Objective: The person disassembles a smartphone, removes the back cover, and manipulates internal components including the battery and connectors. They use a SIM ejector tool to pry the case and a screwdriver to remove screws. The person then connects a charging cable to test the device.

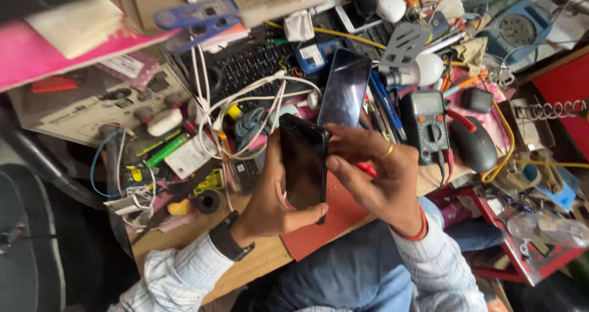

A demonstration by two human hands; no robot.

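Observation:
My left hand (270, 195) grips a black smartphone (304, 161) from behind and below, its dark screen facing up at me. My right hand (377, 174) pinches the phone's right edge with its fingertips; a small red tool (367, 169) shows under those fingers, and who holds it I cannot tell. A ring sits on one right finger, a red band on that wrist, a dark watch (228, 238) on the left wrist. Beneath the phone lies a red-brown mat (334, 217) on the wooden bench.
A second dark phone (345, 90) lies just beyond. A black multimeter (426, 125) and computer mouse (473, 145) sit to the right, a keyboard (251, 66) and white cables (245, 103) behind. Clutter of tools and parts covers the bench; a red tray (527, 250) is at lower right.

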